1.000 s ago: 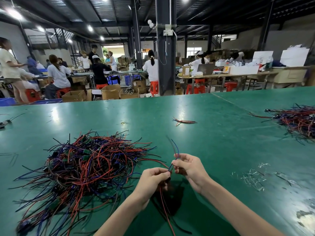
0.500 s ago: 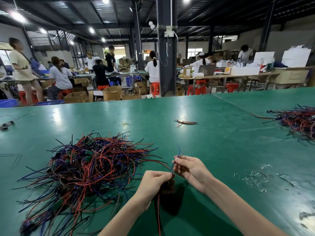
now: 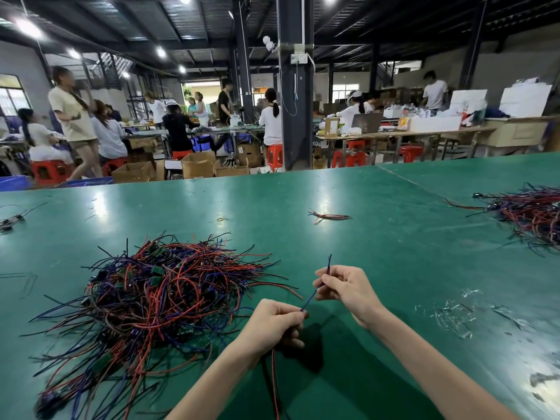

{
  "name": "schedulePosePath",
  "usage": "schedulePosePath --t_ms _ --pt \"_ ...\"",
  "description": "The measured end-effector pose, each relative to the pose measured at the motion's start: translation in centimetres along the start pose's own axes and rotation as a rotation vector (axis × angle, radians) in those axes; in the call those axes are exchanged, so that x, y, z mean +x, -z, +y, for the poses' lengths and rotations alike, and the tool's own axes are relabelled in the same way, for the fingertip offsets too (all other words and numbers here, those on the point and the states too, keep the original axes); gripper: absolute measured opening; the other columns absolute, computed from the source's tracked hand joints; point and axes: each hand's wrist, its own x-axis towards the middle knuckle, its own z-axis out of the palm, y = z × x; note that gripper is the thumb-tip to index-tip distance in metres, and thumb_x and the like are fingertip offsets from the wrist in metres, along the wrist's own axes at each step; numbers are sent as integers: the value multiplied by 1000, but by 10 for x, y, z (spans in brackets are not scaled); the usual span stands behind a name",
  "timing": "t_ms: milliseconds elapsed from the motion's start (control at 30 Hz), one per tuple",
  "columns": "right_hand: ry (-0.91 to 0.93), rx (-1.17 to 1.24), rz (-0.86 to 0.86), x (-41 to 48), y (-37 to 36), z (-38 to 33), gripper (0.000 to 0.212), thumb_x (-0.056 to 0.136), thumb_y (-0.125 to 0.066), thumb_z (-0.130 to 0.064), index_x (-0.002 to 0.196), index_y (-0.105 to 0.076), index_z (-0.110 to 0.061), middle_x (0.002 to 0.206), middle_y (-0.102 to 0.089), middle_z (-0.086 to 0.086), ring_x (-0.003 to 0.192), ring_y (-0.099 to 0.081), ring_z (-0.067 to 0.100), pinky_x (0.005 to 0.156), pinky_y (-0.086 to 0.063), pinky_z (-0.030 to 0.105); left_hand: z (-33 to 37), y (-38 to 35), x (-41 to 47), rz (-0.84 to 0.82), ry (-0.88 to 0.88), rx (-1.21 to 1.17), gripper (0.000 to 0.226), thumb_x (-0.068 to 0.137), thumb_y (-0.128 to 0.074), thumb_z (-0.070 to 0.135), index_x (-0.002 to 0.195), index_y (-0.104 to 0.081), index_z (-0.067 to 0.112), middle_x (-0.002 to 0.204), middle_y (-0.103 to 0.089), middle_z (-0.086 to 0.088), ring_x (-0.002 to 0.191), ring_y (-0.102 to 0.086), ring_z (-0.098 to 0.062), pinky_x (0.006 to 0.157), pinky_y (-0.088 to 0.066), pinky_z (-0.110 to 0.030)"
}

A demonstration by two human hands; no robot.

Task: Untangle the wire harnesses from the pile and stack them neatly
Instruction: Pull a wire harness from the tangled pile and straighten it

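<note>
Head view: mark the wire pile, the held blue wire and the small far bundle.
wire pile (image 3: 157, 295), head view, middle of the tangle.
blue wire (image 3: 309, 301), head view, bare stretch at mid-length.
small bundle (image 3: 330, 216), head view, its middle.

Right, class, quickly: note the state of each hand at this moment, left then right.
Left hand: closed around a wire harness, its red wire hanging below.
Right hand: pinching the same harness's blue wire near its end.

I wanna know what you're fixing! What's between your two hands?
A blue wire runs from the left hand to the right hand, above the green table, in the head view.
</note>
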Motion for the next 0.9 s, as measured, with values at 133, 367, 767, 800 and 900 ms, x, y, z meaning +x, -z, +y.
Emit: schedulePosePath --t_ms 133,367,767,800,900 --pt "-39 155 6 3 -1 -3 12 91 -50 10 86 -61 8 70 -64 17 50 -61 14 55 -57 25 -1 6 3 88 -40 -17 12 88 -58 -3 83 -68 1 60 -56 -6 48 -51 -11 50 -53 -25" --pt "-280 527 93 3 3 -6 13 86 -63 0 77 -60 8 57 -64 14 42 -60 12 45 -54 22 -6 2 3 62 -61 -1 18 86 -64 2 70 -71 8 59 -60 -3 50 -55 -11 54 -54 -26" --pt "16 151 206 5 10 3 22 76 -75 -1 66 -56 -3 60 -58 12 42 -52 12 46 -51 26 -5 3 0 29 -59 -55 11 86 -62 -1 77 -68 0 57 -56 -3 49 -51 -11 51 -53 -26" --pt "-2 192 181 4 11 2 19 78 -73 -1 68 -57 -1 61 -60 13 43 -53 12 46 -51 25 -5 4 0 36 -62 -57 12 86 -62 -1 76 -69 0 58 -56 -4 49 -51 -11 50 -52 -26" --pt "-98 356 86 3 13 0 11 84 -64 1 75 -60 5 60 -65 14 43 -57 13 46 -53 24 -5 6 0 59 -68 -47 16 85 -62 -1 72 -70 3 58 -58 -5 48 -52 -10 46 -49 -24"
